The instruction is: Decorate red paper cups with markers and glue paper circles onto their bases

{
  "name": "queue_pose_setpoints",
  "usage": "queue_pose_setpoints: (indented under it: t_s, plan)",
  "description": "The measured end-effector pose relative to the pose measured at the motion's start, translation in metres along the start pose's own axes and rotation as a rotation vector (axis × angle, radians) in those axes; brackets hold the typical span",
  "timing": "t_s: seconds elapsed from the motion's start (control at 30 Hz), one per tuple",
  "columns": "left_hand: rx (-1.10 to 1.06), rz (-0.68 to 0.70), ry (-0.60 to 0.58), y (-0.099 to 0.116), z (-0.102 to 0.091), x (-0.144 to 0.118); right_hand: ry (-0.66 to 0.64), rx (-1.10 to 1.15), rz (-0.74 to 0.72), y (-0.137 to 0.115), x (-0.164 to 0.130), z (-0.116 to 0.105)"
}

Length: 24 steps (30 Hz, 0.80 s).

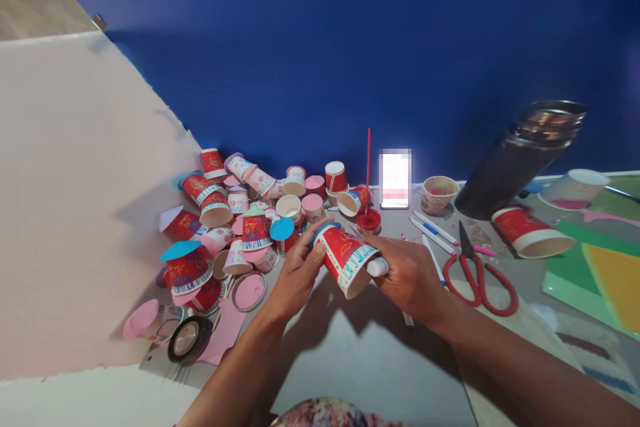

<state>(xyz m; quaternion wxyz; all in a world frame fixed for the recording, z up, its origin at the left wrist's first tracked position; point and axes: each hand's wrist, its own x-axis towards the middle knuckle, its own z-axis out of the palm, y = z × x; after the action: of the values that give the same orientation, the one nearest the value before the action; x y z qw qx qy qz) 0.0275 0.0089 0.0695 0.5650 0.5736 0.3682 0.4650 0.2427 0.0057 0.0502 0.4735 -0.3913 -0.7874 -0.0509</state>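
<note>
My left hand (299, 272) grips a red paper cup (345, 255) by its closed end, where a blue paper disc shows. The cup lies tilted, its open mouth toward me at the lower right, with blue drawn marks near the rim. In my closed right hand (413, 273) is a white tube (377, 267) with a rounded end, held right beside the cup's rim; most of it is hidden by the fingers, so its exact kind is unclear. Just beyond my hands stands a small pot of red paint (369, 221) with a thin red stick in it.
Decorated paper cups (256, 232) crowd the left, near a black tape roll (190, 340) and pink paper (225, 330). Rightward are red-handled scissors (480, 283), pens (434, 228), a tilted dark flask (520, 160) and another red cup (533, 232). A lit phone (395, 177) leans against the blue wall.
</note>
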Motion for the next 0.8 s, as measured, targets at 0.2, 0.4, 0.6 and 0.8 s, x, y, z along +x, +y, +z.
queue_pose_setpoints:
  t_s: [0.2, 0.4, 0.6, 0.8]
  plan:
    - [-0.029, -0.003, -0.004, -0.0011, 0.0010, -0.0006, 0.005, 0.020, 0.026, -0.0006, 0.0000, 0.0002]
    - [-0.033, -0.010, 0.008, -0.0027, 0.0010, -0.0016, 0.000, 0.016, 0.031, -0.0001, -0.0003, 0.0003]
    - [-0.011, -0.005, 0.029, -0.0037, 0.0020, -0.0037, 0.000, 0.012, 0.029, -0.0002, -0.0008, 0.0013]
    - [-0.007, -0.008, 0.033, -0.0026, 0.0022, -0.0053, 0.019, 0.013, 0.025, -0.0003, -0.0021, 0.0026]
